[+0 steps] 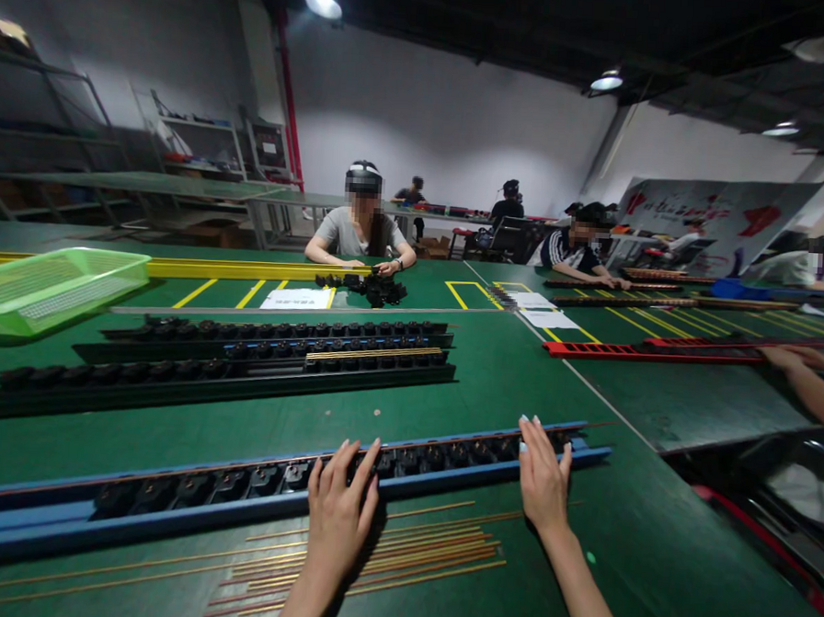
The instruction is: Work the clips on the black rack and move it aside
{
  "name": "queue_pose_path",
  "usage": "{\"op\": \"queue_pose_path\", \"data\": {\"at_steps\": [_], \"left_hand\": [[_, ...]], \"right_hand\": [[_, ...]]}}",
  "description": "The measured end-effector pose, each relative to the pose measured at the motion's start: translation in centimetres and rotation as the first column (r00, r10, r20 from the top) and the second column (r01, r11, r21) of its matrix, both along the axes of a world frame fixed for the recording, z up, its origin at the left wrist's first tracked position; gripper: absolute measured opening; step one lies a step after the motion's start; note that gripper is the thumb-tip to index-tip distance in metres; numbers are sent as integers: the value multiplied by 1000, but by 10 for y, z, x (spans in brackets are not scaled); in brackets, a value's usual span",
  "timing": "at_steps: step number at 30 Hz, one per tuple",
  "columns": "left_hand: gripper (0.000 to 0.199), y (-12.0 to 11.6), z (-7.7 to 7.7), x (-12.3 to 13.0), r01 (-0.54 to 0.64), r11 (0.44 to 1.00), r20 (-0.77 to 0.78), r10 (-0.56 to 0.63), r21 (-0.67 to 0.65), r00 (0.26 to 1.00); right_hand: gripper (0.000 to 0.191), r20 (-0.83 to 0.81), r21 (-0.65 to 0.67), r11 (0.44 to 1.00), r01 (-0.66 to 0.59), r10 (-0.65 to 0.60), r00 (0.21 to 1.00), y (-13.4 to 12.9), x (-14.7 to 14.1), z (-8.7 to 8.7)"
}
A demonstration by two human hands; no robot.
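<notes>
A long blue channel lies across the green table in front of me, holding a row of black plastic modules. A thin copper-coloured rod runs along the top of that row. My left hand rests with spread fingers over the middle modules, fingertips close to the rod. Near the channel's right end, my right hand is stretched out over the modules, its thumb apart from the fingers. Neither hand visibly grips anything; what lies directly beneath the fingertips is hidden. Several loose brass-coloured rods are on the table below the channel.
Beyond the channel lie black rails filled with similar modules. A green basket stands at the left beside a yellow rail. Across the table a person sits by black parts. A co-worker's hand touches a red rail at right.
</notes>
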State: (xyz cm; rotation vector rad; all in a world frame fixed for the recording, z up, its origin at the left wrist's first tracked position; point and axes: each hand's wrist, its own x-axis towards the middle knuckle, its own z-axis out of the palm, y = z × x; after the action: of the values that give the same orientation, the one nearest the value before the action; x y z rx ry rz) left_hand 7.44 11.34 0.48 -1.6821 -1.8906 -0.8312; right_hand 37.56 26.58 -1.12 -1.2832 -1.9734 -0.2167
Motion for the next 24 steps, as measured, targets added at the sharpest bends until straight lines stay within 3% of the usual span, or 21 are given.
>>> {"op": "queue_pose_path", "data": {"at_steps": [13,24], "left_hand": [[53,-1,1,0,5,1000,34,-4,-19,999],[52,1,0,0,-1,1000,24,1,0,1000]], "right_hand": [[46,-6,-23,1000,-13,13,1000,-2,-6,1],[48,85,-36,998,-47,50,995,-9,-15,7]]}}
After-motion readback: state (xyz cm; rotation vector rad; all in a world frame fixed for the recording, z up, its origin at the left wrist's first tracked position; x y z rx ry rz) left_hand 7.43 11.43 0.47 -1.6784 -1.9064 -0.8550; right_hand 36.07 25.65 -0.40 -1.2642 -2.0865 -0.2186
